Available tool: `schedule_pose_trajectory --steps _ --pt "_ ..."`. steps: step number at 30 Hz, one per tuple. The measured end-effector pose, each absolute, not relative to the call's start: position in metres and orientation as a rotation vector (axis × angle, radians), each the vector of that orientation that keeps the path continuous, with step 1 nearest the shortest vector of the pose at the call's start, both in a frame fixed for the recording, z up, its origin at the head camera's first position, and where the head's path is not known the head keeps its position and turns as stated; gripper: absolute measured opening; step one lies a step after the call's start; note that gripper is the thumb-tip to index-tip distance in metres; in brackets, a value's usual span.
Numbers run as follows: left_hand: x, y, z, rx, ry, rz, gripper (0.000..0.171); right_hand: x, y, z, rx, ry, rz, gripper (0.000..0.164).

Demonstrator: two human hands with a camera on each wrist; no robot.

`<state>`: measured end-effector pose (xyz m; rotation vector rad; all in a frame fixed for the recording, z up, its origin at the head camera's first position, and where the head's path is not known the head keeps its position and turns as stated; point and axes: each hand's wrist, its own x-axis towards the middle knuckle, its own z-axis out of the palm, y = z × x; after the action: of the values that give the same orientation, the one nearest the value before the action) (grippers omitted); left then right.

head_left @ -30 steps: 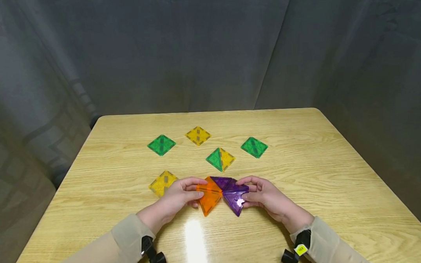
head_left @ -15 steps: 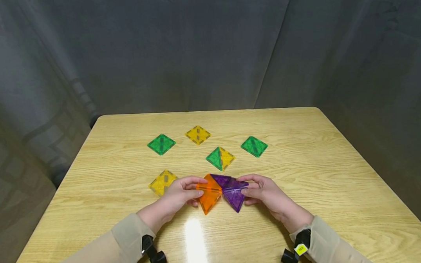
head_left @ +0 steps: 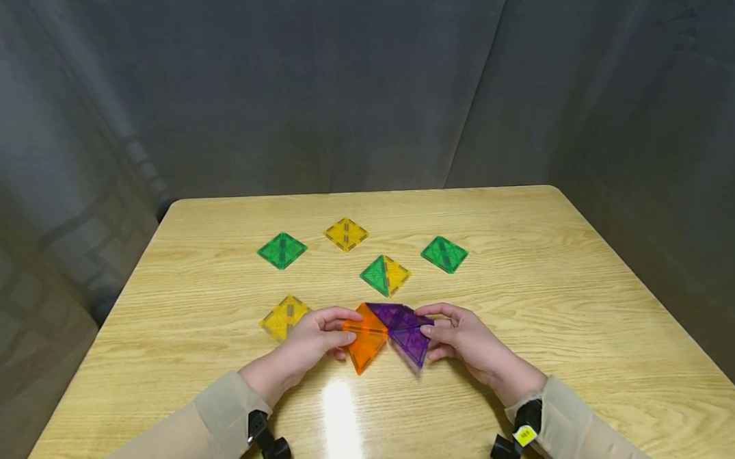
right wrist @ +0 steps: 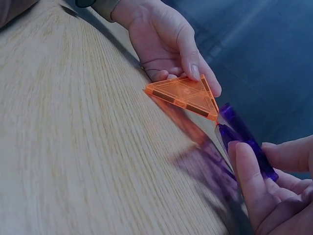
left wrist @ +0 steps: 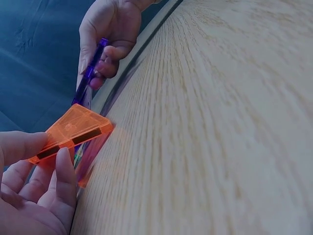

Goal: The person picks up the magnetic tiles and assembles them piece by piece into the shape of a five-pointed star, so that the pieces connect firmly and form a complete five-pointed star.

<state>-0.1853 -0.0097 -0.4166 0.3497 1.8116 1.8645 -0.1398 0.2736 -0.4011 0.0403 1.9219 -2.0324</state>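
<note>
Translucent orange triangular magnetic tiles [head_left: 368, 350] are pinched between thumb and fingers of my left hand [head_left: 313, 338]. Purple triangular magnetic tiles [head_left: 409, 344] touch them at the centre, and my right hand [head_left: 461, 338] pinches these at their right side. Seen from the left wrist, an orange tile [left wrist: 80, 126] is tilted above the tabletop. In the right wrist view the purple tiles [right wrist: 247, 142] stand nearly edge-on between thumb and fingers, meeting the orange tile [right wrist: 186, 95] at a corner. My fingers hide part of both colours.
Flat tile pairs lie around on the wooden table [head_left: 530, 284]: a yellow one [head_left: 279, 319] beside my left hand, a green-and-yellow one [head_left: 384, 275] just behind the held tiles. Farther back are a green pair [head_left: 282, 250], a yellow pair [head_left: 346, 234] and another green pair [head_left: 444, 254].
The front purple tile has changed its tilt, and its bright glare is gone. My right thumb has shifted slightly up on it. The left hand and orange tiles stay nearly still.
</note>
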Motion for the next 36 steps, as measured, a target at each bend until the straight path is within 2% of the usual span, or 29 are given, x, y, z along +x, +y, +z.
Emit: schedule_pose_trajectory --steps 15,27,36 --pt "-0.1852 -0.0110 -0.4185 0.377 1.813 1.863 0.031 -0.1374 0.2720 -0.3993 0.060 1.934 -2.018 0.048" --pt "-0.1843 -0.0106 -0.4190 0.366 1.823 1.884 0.029 -0.1410 0.2734 -0.3996 0.131 1.906 -2.000 0.026" --pt "-0.1850 -0.0089 -0.4207 0.288 1.755 1.981 0.027 -0.1396 0.2722 -0.4004 0.119 1.781 -2.089 0.025"
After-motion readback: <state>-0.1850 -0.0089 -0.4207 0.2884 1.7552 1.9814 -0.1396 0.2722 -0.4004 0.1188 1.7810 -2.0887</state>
